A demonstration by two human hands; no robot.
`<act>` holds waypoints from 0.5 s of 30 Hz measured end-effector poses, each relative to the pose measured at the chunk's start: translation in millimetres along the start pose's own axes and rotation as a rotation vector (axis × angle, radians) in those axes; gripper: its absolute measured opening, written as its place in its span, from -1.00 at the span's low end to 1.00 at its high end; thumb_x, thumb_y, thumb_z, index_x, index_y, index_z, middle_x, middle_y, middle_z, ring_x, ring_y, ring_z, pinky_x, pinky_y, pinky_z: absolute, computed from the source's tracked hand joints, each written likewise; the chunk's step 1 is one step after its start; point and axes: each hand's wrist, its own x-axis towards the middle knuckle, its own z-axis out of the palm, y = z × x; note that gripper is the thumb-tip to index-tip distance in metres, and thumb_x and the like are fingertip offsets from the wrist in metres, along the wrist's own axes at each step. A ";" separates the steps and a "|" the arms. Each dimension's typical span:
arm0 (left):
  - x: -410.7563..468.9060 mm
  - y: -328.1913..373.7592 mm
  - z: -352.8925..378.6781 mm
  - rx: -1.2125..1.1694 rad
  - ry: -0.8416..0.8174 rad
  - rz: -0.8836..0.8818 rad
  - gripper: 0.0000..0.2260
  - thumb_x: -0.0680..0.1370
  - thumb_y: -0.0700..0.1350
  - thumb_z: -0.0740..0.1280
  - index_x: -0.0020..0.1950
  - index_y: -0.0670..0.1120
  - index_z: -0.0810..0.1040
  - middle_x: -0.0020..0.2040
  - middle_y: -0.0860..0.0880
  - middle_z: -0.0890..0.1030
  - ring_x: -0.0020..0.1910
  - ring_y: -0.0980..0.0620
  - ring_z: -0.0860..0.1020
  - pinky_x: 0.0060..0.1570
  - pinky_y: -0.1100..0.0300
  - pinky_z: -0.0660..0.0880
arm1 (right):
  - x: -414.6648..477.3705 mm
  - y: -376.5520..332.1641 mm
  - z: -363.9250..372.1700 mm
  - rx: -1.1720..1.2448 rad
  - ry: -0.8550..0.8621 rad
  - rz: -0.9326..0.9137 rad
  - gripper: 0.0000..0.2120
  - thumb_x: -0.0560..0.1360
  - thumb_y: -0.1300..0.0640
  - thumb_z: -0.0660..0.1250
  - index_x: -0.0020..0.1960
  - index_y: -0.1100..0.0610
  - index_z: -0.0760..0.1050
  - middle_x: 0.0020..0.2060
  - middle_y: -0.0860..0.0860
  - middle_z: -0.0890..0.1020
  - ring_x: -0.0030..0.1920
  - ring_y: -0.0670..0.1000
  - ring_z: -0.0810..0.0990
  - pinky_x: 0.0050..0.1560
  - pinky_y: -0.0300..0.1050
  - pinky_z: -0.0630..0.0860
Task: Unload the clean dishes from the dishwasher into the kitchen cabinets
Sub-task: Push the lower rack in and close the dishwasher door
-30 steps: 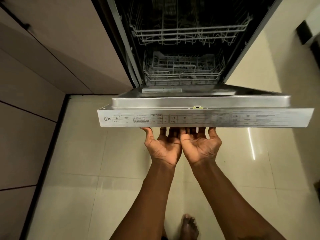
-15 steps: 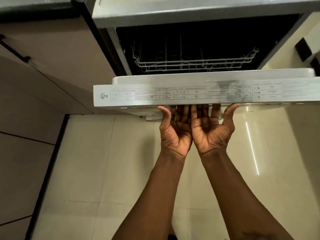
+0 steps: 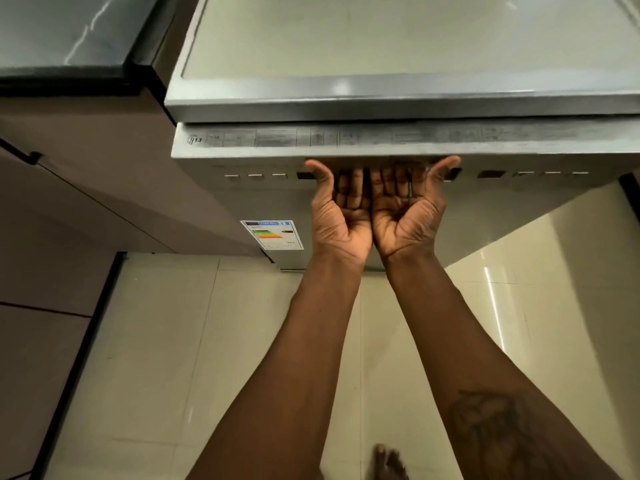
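The stainless dishwasher door point(image 3: 256, 199) stands almost upright, its top edge with the printed control strip point(image 3: 381, 138) just under the machine's top panel point(image 3: 398, 46). Both hands are palm-up and side by side at the middle of the door. My left hand point(image 3: 341, 220) and my right hand point(image 3: 405, 216) have their fingers curled under the door's top lip, thumbs spread outward. The fingertips are hidden under the lip. The racks and the inside of the dishwasher are out of sight. No dishes are in view.
A dark countertop point(image 3: 62, 32) sits at the upper left above brown cabinet fronts point(image 3: 86, 188). An energy label point(image 3: 272, 234) is stuck on the door's lower left. Pale floor tiles point(image 3: 173, 341) lie below, with a bare foot point(image 3: 389, 462) at the bottom edge.
Both hands have lifted the door from flat to almost upright. The racks seen earlier are now hidden behind it. The view has risen above the machine's top.
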 end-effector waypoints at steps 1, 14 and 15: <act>3.2 1.0 5.0 0.002 0.011 0.000 -0.71 0.62 0.12 0.34 -0.02 -0.10 0.62 -0.23 0.00 0.72 -0.32 0.13 0.68 -0.26 0.22 0.66 | 5.2 -0.3 3.7 -0.006 0.017 -0.003 -0.51 0.48 -0.23 0.33 0.07 0.20 0.61 -0.03 0.11 0.65 0.18 0.14 0.60 0.34 0.16 0.50; 34.4 1.9 30.8 0.022 -0.008 0.011 -0.68 0.28 0.12 0.43 -0.21 -0.11 0.75 -0.21 -0.03 0.72 -0.26 0.07 0.71 -0.01 0.10 0.65 | 36.4 4.6 27.1 0.031 0.034 -0.034 -0.54 0.51 -0.18 0.26 -0.07 0.19 0.71 -0.15 0.10 0.72 -0.08 0.10 0.74 -0.10 0.02 0.67; 33.4 1.7 33.6 0.007 -0.008 0.018 -0.70 0.28 0.11 0.43 -0.25 -0.11 0.75 -0.22 -0.03 0.72 -0.28 0.08 0.71 -0.05 0.12 0.65 | 37.7 5.8 26.6 0.044 0.032 -0.049 -0.55 0.48 -0.19 0.28 -0.04 0.18 0.68 -0.16 0.09 0.72 -0.08 0.10 0.74 -0.07 0.04 0.67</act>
